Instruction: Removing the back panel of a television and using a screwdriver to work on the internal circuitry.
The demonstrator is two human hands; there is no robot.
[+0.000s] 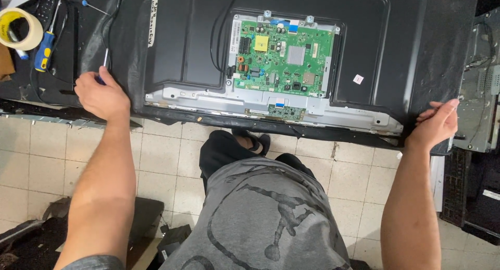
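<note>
A large flat screen lies face down, its black metal back panel (364, 30) exposed with a green circuit board (284, 56) mounted in the middle. My left hand (101, 97) rests on the near left corner of the panel and is closed around a blue-handled screwdriver (105, 61) whose shaft points away from me. My right hand (436, 125) grips the near right corner of the panel's edge, fingers curled over it.
A roll of cream tape (20, 28) and a yellow-and-blue screwdriver (46, 48) lie at the far left. Another dismantled device (482, 93) stands at the right. Below the panel are a tiled floor (166, 160) and my legs.
</note>
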